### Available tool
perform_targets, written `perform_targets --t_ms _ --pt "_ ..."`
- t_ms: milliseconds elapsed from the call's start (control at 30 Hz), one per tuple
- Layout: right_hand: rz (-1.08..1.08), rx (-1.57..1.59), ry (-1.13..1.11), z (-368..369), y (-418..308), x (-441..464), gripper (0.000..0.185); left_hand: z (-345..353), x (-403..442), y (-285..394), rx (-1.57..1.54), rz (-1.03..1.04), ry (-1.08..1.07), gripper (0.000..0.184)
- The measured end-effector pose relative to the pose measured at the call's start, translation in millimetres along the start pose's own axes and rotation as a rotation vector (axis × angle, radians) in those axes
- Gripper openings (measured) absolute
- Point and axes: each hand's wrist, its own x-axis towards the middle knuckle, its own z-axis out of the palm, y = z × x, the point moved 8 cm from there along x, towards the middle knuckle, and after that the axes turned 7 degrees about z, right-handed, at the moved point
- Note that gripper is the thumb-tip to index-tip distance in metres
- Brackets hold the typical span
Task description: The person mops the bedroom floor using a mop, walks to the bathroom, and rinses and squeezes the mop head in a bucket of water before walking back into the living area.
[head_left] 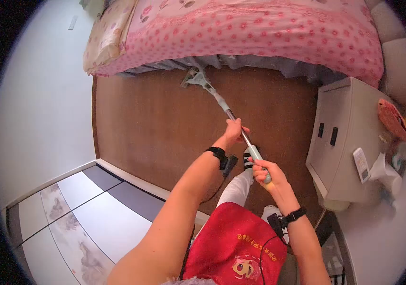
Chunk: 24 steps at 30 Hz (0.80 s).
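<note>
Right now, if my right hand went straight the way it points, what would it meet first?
Probably your left hand, which holds the pole farther along, ahead of your right hand. Depth is hard to judge from this one view.

Yellow Chinese characters (256,247) on red apron (226,228), mostly illegible

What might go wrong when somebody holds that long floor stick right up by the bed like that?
The tool's head is right at the gray bed skirt, so it might catch the cloth. The pole slants close above a striped shoe, so a quick pull back could perhaps bump that foot.
</note>
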Motion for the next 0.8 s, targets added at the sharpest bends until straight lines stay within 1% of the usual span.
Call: perform_targets --t_ms 33,133,233,267,367,533,700,733,800 --pt "-0.013 0.029 -0.004 -9 3 -16 0.03 18 -7 -6 0.035 -0.015 -0.031 0.04" --pt "-0.039 0.132 -0.014 -38 11 -63 0.029 68 -29 -20 0.087 0.024 -0.012 0.037" --pt "-0.093 0.161 -0.032 -72 18 -104 0.029 119 -56 -36 0.122 0.034 -0.042 0.037" --pt "-0.111 0.175 -0.039 -83 20 -118 0.029 136 -67 -39 0.147 0.065 -0.074 0.038" --pt "-0.181 0.227 -0.058 -120 32 -157 0.029 188 -96 -52 0.216 0.072 -0.143 0.038" --pt "-0.263 0.398 -0.127 -167 56 -209 0.031 263 -117 -92 0.333 0.106 -0.321 0.038" --pt "-0.352 0.494 -0.179 -207 78 -238 0.031 317 -146 -117 0.389 0.153 -0.378 0.035" --pt "-0.347 0.508 -0.225 -210 83 -240 0.03 321 -153 -121 0.441 0.122 -0.371 0.035" --pt "-0.341 0.527 -0.227 -218 91 -242 0.028 325 -166 -125 0.536 0.063 -0.349 0.035"
